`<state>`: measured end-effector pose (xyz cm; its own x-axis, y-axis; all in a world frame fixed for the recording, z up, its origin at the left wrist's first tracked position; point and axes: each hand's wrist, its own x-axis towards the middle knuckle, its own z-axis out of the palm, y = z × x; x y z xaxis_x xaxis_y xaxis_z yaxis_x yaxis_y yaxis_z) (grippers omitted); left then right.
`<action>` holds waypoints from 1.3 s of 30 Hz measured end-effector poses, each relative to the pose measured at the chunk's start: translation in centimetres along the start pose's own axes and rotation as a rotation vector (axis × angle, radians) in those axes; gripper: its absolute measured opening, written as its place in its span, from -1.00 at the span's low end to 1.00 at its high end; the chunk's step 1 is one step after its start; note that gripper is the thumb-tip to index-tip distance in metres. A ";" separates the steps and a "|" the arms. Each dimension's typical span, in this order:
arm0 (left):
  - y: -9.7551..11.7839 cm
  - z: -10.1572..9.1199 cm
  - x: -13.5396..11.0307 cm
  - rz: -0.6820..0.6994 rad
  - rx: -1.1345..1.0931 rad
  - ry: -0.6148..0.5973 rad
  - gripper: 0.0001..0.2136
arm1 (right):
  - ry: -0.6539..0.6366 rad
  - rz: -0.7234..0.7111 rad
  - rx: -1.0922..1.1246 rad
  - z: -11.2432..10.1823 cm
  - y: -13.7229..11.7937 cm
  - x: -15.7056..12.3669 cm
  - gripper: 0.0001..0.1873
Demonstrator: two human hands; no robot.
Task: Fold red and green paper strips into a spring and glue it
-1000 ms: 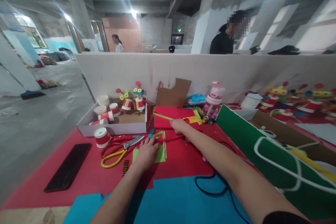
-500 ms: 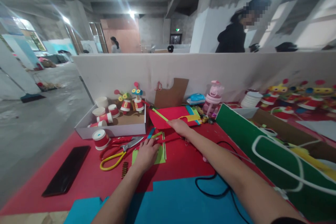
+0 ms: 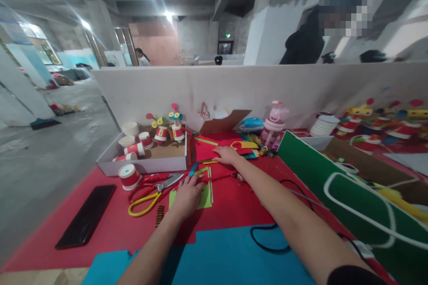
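My left hand (image 3: pixel 187 193) lies with outstretched fingers on a small stack of light-green paper (image 3: pixel 205 199). Thin green strips (image 3: pixel 210 182) lie along that stack's right edge, and a blue strip (image 3: pixel 193 168) is just beyond the fingertips. My right hand (image 3: pixel 228 156) rests over the red paper (image 3: pixel 209 150), its fingers extended and nothing seen in them. A longer light-green strip (image 3: pixel 206 141) lies on the red paper ahead of those fingers, apart from them. Scissors with yellow and red handles (image 3: pixel 157 191) lie to the left of my left hand.
A white box (image 3: pixel 167 164) holds paper cups and two cup figures. A phone (image 3: pixel 86 217) lies front left, blue paper (image 3: pixel 240 254) in front. To the right are a black cord (image 3: pixel 267 249), a pink bottle (image 3: pixel 274 122) and a green-sided box (image 3: pixel 304 164). A partition (image 3: pixel 160 89) stands behind.
My right hand has let go of the long green strip, which now lies on the red paper. The brown cardboard behind has tipped lower. A person beyond the partition has shifted right.
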<state>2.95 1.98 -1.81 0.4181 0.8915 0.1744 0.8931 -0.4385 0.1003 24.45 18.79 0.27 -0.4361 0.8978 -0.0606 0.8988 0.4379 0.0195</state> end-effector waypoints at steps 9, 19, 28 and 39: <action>0.1 -0.2 -0.1 0.019 0.015 0.019 -0.72 | 0.056 -0.046 -0.002 -0.6 0.9 0.1 -0.41; 0.0 -0.2 -0.1 0.017 -0.002 0.008 -0.72 | 0.390 0.050 -0.122 -0.3 1.1 -0.4 -0.74; 0.1 -0.5 -0.1 0.003 -0.020 -0.003 -0.72 | 0.538 0.484 -0.135 -2.1 4.6 0.4 -0.61; 0.0 0.0 -0.1 0.008 0.002 0.020 -0.73 | 0.548 0.502 -0.032 -4.7 4.7 -2.2 -0.60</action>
<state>2.91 1.93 -1.80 0.4216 0.8856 0.1947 0.8902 -0.4451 0.0968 29.46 19.11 5.18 0.0595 0.8810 0.4694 0.9977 -0.0373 -0.0566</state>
